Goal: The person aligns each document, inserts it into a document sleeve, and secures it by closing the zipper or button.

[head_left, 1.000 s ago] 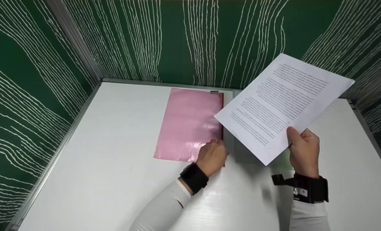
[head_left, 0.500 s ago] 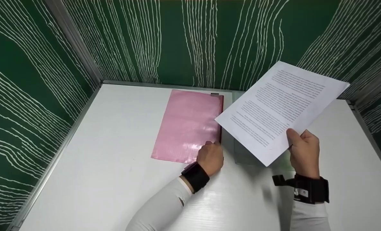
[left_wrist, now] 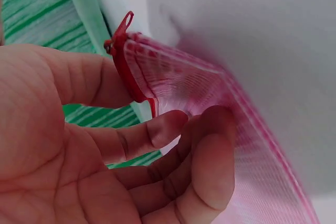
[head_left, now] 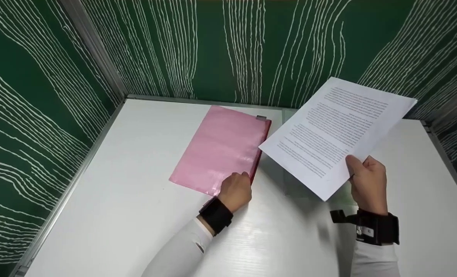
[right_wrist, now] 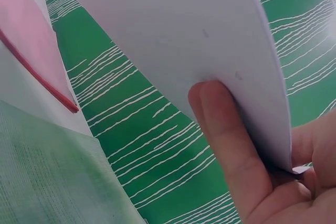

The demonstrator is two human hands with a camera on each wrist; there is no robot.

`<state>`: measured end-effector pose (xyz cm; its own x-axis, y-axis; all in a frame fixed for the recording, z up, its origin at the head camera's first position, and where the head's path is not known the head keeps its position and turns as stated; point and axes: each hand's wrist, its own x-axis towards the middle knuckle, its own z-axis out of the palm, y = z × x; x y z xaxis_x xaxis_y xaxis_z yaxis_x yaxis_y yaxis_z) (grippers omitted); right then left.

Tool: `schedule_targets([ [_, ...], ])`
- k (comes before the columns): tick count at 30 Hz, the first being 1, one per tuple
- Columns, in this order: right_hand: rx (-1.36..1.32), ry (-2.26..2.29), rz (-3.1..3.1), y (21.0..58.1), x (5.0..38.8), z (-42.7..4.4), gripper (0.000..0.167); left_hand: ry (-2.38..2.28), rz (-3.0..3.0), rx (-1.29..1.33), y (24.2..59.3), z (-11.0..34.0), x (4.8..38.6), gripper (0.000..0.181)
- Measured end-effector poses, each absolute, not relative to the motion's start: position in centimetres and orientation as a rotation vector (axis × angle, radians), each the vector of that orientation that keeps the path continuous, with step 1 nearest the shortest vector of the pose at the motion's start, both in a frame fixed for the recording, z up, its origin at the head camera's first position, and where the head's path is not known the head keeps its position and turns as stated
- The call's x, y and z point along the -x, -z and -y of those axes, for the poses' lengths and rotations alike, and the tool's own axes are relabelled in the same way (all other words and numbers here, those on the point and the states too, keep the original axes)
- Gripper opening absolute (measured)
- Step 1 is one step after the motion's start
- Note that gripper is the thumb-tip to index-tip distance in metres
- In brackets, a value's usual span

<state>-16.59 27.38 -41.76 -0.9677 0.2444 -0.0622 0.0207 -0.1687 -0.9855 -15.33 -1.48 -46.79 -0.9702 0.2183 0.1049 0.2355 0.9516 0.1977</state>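
Note:
A pink mesh zipper pouch (head_left: 220,150) lies slanted on the white table, its red zipper along the right edge. My left hand (head_left: 235,192) grips its near right corner. Up close in the left wrist view, thumb and fingers pinch the corner by the red zipper end (left_wrist: 123,69), and the pouch mouth gapes a little there. Held up in my right hand (head_left: 369,184) is a small stack of printed paper (head_left: 340,130), pinched at its lower right edge with the thumb on the text side. Fingers (right_wrist: 226,124) support the blank back.
Under the raised paper lies a pale green mesh pouch (right_wrist: 47,171), mostly hidden from the head view. Green walls (head_left: 228,50) with white wavy lines enclose the white table (head_left: 136,161) at the back and sides.
My left hand has moved left and drawn the pouch's near end with it, so the pouch now lies more slanted. The paper in my right hand has dipped slightly.

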Motion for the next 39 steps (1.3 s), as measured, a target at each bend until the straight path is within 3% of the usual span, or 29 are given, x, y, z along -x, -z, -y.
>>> schedule_targets([
  [15, 0.312, -2.366, 1.902, 41.7, 16.4, -28.0, 0.041, 0.523, 2.877, 0.351, 45.9, 6.3, 15.3, 0.011],
  [23, 0.13, -2.436, 1.953, 41.9, 16.2, -28.4, 0.054, 0.566, 2.733, 0.33, 44.9, 7.8, 15.1, 0.016],
  [34, 0.039, -2.556, 1.985, 41.8, 16.0, -28.7, 0.051, 0.621, 2.615, 0.322, 44.5, 8.3, 15.4, 0.017],
  [39, 0.067, -2.634, 2.02, 41.8, 16.0, -28.9, 0.041, 0.647, 2.575, 0.331, 44.3, 8.4, 15.4, 0.017],
])
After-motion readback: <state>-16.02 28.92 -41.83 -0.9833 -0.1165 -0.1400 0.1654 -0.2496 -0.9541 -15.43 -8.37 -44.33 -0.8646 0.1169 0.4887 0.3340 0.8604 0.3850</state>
